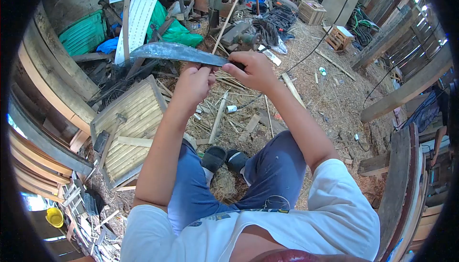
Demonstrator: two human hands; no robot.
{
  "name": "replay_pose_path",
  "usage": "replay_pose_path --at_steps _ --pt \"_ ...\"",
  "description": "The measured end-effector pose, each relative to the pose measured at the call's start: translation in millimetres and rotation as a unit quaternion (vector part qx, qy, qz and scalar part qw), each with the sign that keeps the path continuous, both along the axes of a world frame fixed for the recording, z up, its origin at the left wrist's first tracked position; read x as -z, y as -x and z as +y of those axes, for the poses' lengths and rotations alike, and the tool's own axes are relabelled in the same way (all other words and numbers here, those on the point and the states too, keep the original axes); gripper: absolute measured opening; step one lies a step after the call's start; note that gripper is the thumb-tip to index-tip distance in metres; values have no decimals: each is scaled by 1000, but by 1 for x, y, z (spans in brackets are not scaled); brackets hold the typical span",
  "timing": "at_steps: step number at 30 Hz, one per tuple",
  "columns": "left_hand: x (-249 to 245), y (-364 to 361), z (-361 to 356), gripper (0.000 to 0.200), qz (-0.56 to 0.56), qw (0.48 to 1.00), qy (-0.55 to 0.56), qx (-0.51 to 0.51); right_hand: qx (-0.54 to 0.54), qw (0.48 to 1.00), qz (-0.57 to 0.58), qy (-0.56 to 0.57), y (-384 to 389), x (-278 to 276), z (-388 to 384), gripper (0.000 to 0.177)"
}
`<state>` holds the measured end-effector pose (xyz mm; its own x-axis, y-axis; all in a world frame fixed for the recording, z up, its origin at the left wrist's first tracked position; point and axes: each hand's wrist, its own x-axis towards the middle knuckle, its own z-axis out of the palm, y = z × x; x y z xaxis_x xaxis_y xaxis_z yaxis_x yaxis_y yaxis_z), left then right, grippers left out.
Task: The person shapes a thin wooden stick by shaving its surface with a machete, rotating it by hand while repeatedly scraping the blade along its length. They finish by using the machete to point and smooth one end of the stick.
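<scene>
A large curved blade [177,53] points left across the top middle of the view. My right hand [251,70] is wrapped round its dark handle, only partly visible inside the fist. My left hand [195,82] is closed just below the blade, near the handle end, with its fingers curled. A thin light wooden strip [230,17] rises from behind the blade between my hands and runs up to the right. Its lower end is hidden by the blade and my left hand, so whether the fingers hold it is unclear.
A slatted wooden panel [136,130] with a hammer [113,135] on it lies at the left. Wood scraps and shavings cover the floor. A wooden crate [339,38], green sheeting [179,35] and a black cable [330,28] lie beyond. Posts stand at the right.
</scene>
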<state>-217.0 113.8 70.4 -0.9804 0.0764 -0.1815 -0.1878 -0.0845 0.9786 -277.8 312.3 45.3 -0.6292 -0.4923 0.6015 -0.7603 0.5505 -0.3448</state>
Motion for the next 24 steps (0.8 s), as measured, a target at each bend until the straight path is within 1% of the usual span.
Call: replay_pose_path --at_steps 2,5,7,10,11,14,17,20,23,24 --pt "1 -1 -2 26 16 999 34 -8 -16 1000 -15 -7 2 3 -1 34" --pt "19 10 -5 26 42 998 42 -5 -40 999 -34 -9 5 7 -3 36" --pt "22 12 -4 27 35 996 77 -26 -52 998 -47 -1 4 7 -5 37" --pt "24 10 -5 30 29 989 139 -40 -9 997 -67 -26 3 4 -7 49" --pt "24 10 -5 31 28 985 162 -41 -2 998 -57 -29 3 5 -8 49" --pt "28 10 -4 33 79 982 161 -60 14 999 -28 -28 6 14 -10 51" --pt "29 10 -7 34 106 976 184 -50 18 1000 -1 -13 9 23 -14 52" --pt "23 5 -8 31 104 971 211 -39 26 999 18 -14 11 28 -14 54" --pt "33 10 -9 28 103 986 129 -17 39 999 20 -11 13 30 -13 55" --pt "33 9 -9 27 117 982 151 -16 47 999 13 -12 15 30 -11 56"
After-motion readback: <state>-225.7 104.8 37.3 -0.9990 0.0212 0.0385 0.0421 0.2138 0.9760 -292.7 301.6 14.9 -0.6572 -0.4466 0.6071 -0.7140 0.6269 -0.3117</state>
